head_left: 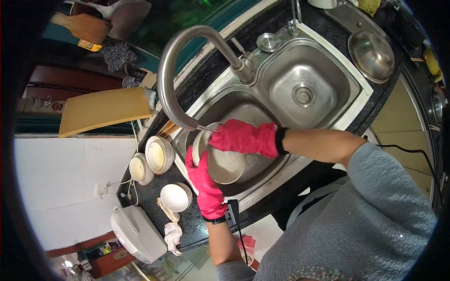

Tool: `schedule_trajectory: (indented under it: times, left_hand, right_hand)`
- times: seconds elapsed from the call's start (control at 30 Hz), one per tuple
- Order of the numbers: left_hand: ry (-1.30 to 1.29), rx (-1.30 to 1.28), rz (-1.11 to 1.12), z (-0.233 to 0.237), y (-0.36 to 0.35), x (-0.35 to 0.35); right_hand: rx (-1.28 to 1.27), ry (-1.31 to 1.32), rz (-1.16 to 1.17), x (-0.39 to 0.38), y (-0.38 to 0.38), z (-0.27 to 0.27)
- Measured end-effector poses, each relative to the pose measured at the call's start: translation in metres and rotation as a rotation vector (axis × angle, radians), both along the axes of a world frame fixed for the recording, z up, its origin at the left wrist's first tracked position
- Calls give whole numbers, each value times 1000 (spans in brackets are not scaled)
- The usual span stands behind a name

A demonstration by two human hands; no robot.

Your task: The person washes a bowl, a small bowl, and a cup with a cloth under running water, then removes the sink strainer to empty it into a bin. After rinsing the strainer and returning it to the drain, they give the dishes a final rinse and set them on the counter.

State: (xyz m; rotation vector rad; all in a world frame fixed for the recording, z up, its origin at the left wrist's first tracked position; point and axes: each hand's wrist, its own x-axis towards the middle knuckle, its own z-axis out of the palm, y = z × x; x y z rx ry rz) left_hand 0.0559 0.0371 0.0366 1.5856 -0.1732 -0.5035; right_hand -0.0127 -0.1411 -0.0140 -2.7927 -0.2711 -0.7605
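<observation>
Both my hands wear pink rubber gloves with black cuffs. In the left sink basin (243,110), my left hand (205,180) grips the rim of a white bowl (200,144), its thumb and fingers on either side. My right hand (243,137) is pressed to the bowl's inside, fingers closed; what they hold, if anything, is hidden. Water runs from the curved steel faucet (169,89) onto the bowl and glove. Underneath, a larger white bowl (229,167) sits in the basin, partly covered by my hands.
Several white bowls stand on the dark counter left of the sink, including one bowl (176,197) beside a crumpled cloth (172,236). A rice cooker (138,234) is at lower left. A cutting board (105,111) leans at the back; a steel bowl (371,56) lies far right.
</observation>
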Motion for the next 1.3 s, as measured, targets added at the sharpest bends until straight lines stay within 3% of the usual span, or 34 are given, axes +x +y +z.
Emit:
schedule_trajectory:
  times: [0.07, 0.13, 0.17, 0.2, 0.33, 0.37, 0.4, 0.47, 0.5, 0.57, 0.7, 0.77, 0.8, 0.87, 0.9, 0.93, 1.0, 1.1, 1.13, 1.2, 1.23, 1.27, 1.3]
  left_hand:
    - [-70, -15, -30, 12, -7, -11]
    - [-86, -38, 2, 32, -21, -28]
    - [-104, -66, 37, 36, -26, -33]
    - [-103, -69, 39, 29, -25, -33]
    - [-310, 15, 15, 13, -30, -37]
    - [-175, -44, 34, 17, -31, -42]
    - [-39, -102, 52, 19, -31, -45]
    - [-76, -135, 36, 14, -26, -43]
    - [-51, -146, 39, 11, -23, -40]
    - [-101, -90, -1, -4, -13, -30]
    - [-58, -32, -64, -1, -14, -24]
    - [-59, -47, -62, 0, -12, -19]
    - [-59, -61, -63, 6, -13, -19]
    - [-94, -45, -51, 10, -17, -26]
    - [-187, -8, -39, 8, -17, -26]
    - [-280, 25, -24, 7, -19, -27]
    - [-243, -32, -24, 8, -18, -32]
    - [-41, -155, 87, 7, -18, -34]
    - [-118, -147, 79, 10, -17, -34]
    - [-195, -135, 64, 15, -19, -36]
    - [-178, -107, 47, 18, -19, -40]
    - [-163, -78, 30, 20, -18, -41]
    - [-197, -44, 28, 17, -17, -40]
  right_hand:
    - [54, -75, 34, 3, 2, -10]
    - [41, 230, -107, -4, 20, -34]
    - [248, 165, 23, -9, 27, -46]
    - [245, 167, 24, -16, 38, -45]
    - [789, 373, 175, -34, 54, -14]
    - [989, 428, 281, -36, 54, -7]
    - [990, 428, 275, -38, 54, -12]
    - [1340, 626, 439, -42, 53, -31]
    - [1340, 623, 436, -44, 46, -35]
    - [522, 510, 120, -44, 26, -42]
    - [523, 273, 177, -7, -5, -59]
    - [1086, 43, 259, -16, -3, -49]
    - [1087, 42, 258, -17, 3, -47]
    - [761, 505, -59, -23, 26, -49]
    - [990, 536, 48, -33, 38, -54]
    - [1331, 806, 201, -43, 33, -13]
    - [1146, 412, 448, -48, 48, -17]
    - [1263, 197, 453, -52, 56, -17]
    - [1263, 193, 454, -51, 51, -15]
    - [1296, 762, 103, -47, 30, -13]
    - [797, 165, 101, -37, 27, -53]
    - [461, 14, -9, -20, 19, -69]
    - [925, 113, 34, -15, 11, -54]
